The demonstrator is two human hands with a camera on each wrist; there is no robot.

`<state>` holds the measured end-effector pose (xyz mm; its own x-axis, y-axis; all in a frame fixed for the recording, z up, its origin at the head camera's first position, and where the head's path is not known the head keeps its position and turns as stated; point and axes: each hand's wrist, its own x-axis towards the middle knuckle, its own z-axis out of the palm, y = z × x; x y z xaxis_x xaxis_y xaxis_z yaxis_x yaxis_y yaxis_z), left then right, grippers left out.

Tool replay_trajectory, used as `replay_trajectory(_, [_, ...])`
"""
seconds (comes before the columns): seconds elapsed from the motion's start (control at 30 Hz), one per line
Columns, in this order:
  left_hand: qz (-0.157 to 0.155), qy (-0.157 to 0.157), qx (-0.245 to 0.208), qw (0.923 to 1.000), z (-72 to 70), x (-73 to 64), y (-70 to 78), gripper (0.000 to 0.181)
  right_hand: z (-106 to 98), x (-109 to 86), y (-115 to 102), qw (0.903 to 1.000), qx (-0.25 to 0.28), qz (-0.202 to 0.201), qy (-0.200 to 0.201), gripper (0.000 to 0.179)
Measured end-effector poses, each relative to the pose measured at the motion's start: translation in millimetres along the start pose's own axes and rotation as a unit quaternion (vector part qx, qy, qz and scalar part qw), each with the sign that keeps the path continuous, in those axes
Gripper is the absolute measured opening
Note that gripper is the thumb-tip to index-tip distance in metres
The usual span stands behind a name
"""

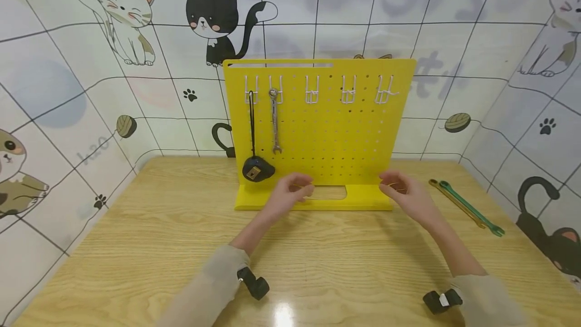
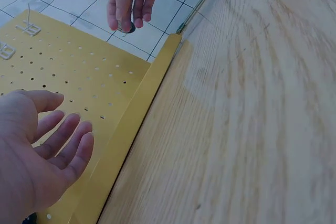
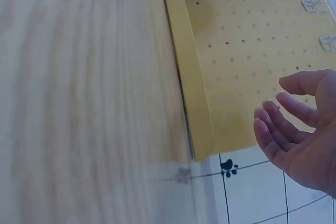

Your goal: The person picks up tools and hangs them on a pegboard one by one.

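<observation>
A yellow pegboard stands upright on the table, white wire hooks along its upper part. From the leftmost hook a black tape measure hangs by its cord. Beside it a silver combination wrench hangs on the second hook. My left hand hovers before the board's lower part, right of the tape measure, fingers loosely bent and holding nothing. Near the board's lower right edge is my right hand, likewise relaxed and holding nothing. A green wrench and a gold wrench lie side by side to its right.
The wooden table spreads in front of the board. Behind and at both sides rises a white tiled-pattern wall covering with cartoon cats. The three hooks toward the right, such as the middle one, bear no tool.
</observation>
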<state>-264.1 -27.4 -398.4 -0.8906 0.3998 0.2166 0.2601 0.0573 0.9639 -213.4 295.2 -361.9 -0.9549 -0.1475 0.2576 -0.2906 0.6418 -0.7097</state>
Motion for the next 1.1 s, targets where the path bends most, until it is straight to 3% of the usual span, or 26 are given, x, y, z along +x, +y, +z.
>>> replay_trajectory(0.2, [-0.016, -0.002, -0.005, 0.9999, 5.8, 2.5, 0.7, 0.038, -15.1, -13.9, 12.5, 0.9997, -0.014, 0.000, 0.018, 0.040])
replay_trajectory(0.47, [-0.006, -0.021, -0.028, 0.9994, 18.6, 10.3, -3.4, 0.038, -42.6, -28.8, 34.0, 0.9978, -0.042, 0.013, 0.050, 0.041])
replay_trajectory(0.63, [-0.010, -0.025, -0.039, 0.9989, 27.1, 14.6, -4.2, 0.038, -59.4, -35.8, 50.2, 0.9960, -0.064, 0.042, 0.045, 0.044])
replay_trajectory(0.97, [-0.015, -0.019, -0.070, 0.9972, 45.5, 23.6, -7.8, 0.035, -84.6, -52.4, 85.5, 0.9919, -0.109, 0.055, 0.035, 0.041])
replay_trajectory(1.1, [-0.014, -0.020, -0.072, 0.9971, 52.8, 25.7, -9.5, 0.034, -96.9, -63.2, 93.4, 0.9868, -0.126, 0.102, 0.008, 0.048])
